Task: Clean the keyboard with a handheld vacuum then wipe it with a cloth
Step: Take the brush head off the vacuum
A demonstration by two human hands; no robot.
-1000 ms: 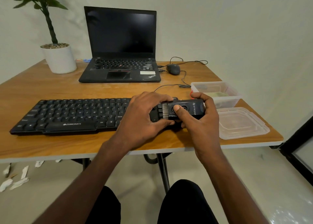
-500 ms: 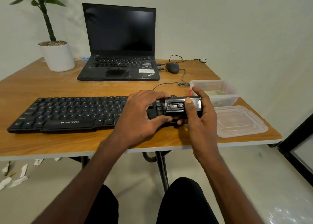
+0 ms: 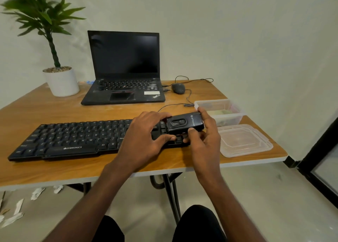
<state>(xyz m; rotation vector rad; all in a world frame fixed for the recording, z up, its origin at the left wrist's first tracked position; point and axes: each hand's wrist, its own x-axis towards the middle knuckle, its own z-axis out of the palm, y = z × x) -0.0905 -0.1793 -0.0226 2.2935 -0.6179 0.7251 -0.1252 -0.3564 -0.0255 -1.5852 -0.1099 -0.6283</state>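
Keyboard: a black keyboard is laid flat across the lower left and centre of the frame, on a wooden table; its right end is covered by both hands.
Vacuum: a small black handheld vacuum is held over the right end of the keyboard, right of centre, its switch side turned up.
Right hand: it is wrapped around the vacuum's right end, forefinger over the far edge and thumb under the near edge.
Left hand: its curled fingers are set on the keyboard's far edge beside the vacuum's left end and its thumb on the near keys; whether the vacuum is touched cannot be told.
Tub: a clear plastic tub is seen just behind the right hand, with something pale green inside; what it is cannot be made out.
Lid: a clear lid is laid flat just right of the right hand, near the table's front right corner.
Laptop: it is stood open with a dark screen, at the centre top.
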